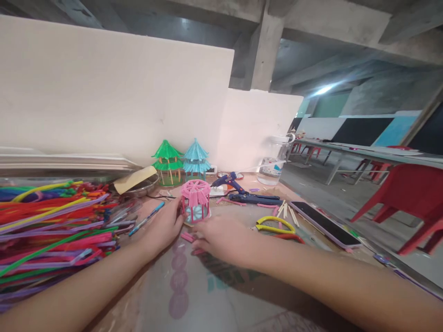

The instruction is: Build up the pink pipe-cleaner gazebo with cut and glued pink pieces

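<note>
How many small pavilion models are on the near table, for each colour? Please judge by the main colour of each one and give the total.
Green model: 1
Light blue model: 1
Pink model, beside the left hand: 1
Total: 3

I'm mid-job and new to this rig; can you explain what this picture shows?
There is no machine: these are a person's bare left hand and right hand, seen by one camera worn on the head, looking forward and down. The left touches the side of a pink model; the right is at its front, near pink strips; whether it grips one is unclear. On the table, fuzzy coloured stems lie at left; a green model and a blue model stand behind. To the right: glue gun, yellow-handled tool, phone.
</note>
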Demonstrator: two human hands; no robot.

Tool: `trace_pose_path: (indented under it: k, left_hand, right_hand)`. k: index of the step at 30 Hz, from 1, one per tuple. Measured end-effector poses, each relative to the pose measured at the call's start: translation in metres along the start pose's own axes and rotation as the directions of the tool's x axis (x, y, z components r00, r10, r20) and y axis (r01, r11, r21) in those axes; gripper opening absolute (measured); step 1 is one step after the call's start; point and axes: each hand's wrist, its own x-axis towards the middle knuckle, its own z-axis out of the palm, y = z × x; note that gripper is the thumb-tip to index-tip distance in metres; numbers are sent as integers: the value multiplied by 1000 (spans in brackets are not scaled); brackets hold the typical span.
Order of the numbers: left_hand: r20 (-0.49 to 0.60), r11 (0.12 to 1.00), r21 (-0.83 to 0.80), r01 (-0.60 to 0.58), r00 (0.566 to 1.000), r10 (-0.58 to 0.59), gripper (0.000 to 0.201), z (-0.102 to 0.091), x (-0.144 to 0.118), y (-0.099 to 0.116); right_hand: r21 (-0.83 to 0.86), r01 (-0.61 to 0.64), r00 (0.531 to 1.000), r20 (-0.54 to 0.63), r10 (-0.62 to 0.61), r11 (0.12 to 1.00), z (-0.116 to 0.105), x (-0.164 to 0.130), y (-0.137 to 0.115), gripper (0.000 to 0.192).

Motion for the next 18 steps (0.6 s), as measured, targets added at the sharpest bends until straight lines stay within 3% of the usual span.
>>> trace_pose_path:
  k: [3, 9, 14, 18]
  left_hand:
    - [9, 1000, -18, 4, 1000, -4, 22, 0, 0, -3]
    - [-4, 999, -42, 33, 999, -33, 19, 0, 1, -4]
    - [8, 997, -63, 44, 999, -43, 19, 1, 1, -4]
    - [30, 996, -81, 43, 999, -40, 21, -2, 0, -1]
  right_hand:
    - [-13, 11, 999, -41, -12, 1000, 14, 12, -3, 32]
    - [-75, 191, 969, -145, -200, 979, 36, 19, 4, 11]
    - [-170, 210, 923, -291, -253, 963, 37, 11, 2, 12]
    - [-39, 208, 898, -388, -206, 977, 27, 6, 2, 12]
